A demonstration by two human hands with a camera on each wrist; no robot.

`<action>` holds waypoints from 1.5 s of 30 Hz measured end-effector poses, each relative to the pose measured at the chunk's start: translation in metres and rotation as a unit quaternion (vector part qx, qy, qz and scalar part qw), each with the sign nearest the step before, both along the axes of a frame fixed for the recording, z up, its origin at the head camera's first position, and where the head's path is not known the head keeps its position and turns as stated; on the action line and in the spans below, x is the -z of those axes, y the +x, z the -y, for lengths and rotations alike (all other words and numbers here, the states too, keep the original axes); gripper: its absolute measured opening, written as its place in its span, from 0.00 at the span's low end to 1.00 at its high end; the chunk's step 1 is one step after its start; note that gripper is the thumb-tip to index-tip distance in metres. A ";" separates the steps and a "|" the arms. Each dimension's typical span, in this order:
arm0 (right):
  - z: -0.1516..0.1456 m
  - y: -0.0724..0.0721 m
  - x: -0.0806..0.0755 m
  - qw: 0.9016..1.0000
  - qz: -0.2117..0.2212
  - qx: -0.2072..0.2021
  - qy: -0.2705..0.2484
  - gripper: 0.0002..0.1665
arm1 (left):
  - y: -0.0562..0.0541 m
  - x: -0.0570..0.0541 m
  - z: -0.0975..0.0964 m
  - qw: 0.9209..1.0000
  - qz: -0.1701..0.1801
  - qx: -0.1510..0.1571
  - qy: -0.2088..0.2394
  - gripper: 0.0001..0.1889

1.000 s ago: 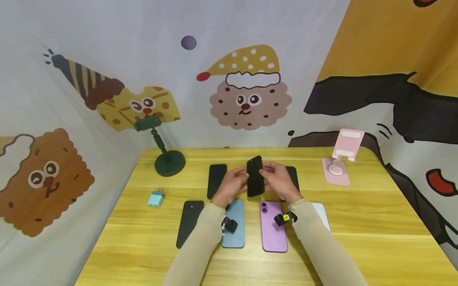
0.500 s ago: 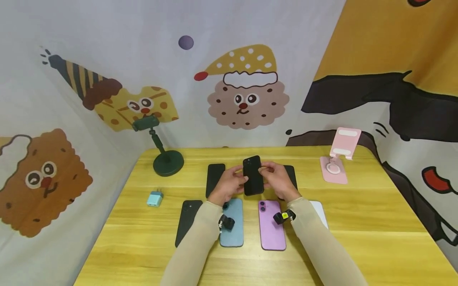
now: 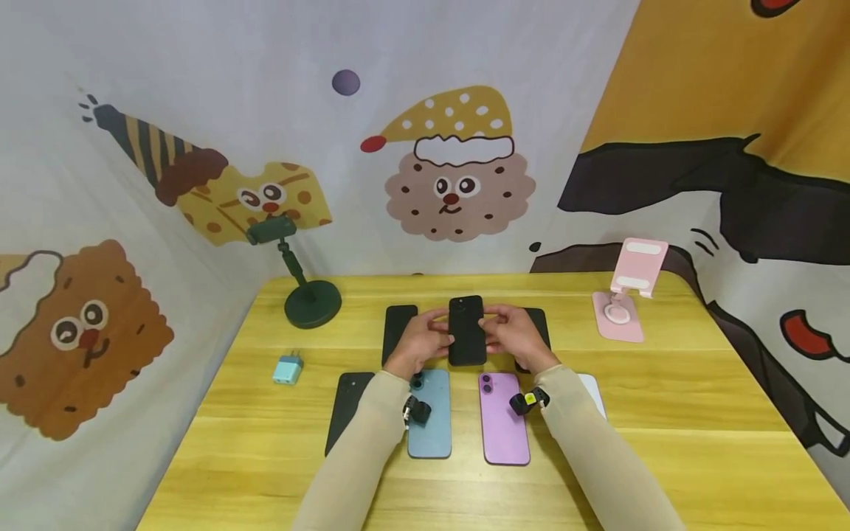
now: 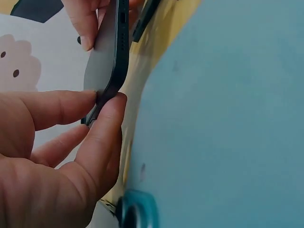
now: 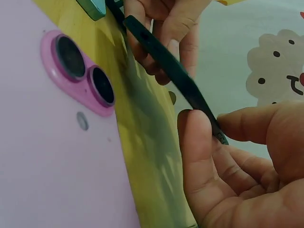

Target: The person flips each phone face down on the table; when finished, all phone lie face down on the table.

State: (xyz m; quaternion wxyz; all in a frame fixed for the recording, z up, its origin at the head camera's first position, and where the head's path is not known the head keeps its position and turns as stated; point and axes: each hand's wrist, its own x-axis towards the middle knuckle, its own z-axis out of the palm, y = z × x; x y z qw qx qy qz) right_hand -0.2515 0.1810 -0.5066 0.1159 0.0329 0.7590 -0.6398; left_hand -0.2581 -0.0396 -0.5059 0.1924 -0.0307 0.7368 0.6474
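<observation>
A black phone (image 3: 468, 332) is held between both hands above the far middle of the table, its camera side facing up in the head view. My left hand (image 3: 423, 343) pinches its left edge between thumb and fingers. The right hand (image 3: 519, 335) pinches the opposite edge the same way. In the left wrist view the phone (image 4: 102, 59) shows its end with the charging port. From the right wrist the phone (image 5: 166, 66) appears edge-on, with fingertips on both faces. Beneath the wrists lie a blue phone (image 3: 429, 424) and a purple phone (image 3: 505, 428).
Dark phones lie beside the hands, one at the left (image 3: 397, 332) and one at the right (image 3: 539, 324). Another black phone (image 3: 348, 409) and a white phone (image 3: 593, 391) lie nearer. A green stand (image 3: 313, 303), a charger plug (image 3: 288, 369) and a pink stand (image 3: 617, 317) sit farther out.
The held phone has turned from a slant to nearly straight and moved slightly left and lower. Both hands keep their pinch on it.
</observation>
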 end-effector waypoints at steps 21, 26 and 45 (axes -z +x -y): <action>0.005 -0.003 0.010 0.998 -0.002 -0.006 0.064 0.32 | 0.001 0.001 -0.001 0.999 -0.005 -0.022 -0.034 0.33; 0.007 -0.002 0.007 0.997 0.001 -0.010 0.075 0.32 | 0.003 0.000 -0.002 0.999 -0.015 -0.024 -0.047 0.32; 0.009 0.000 0.002 0.996 0.011 -0.031 0.078 0.28 | 0.011 -0.006 -0.002 0.995 -0.035 -0.020 -0.090 0.28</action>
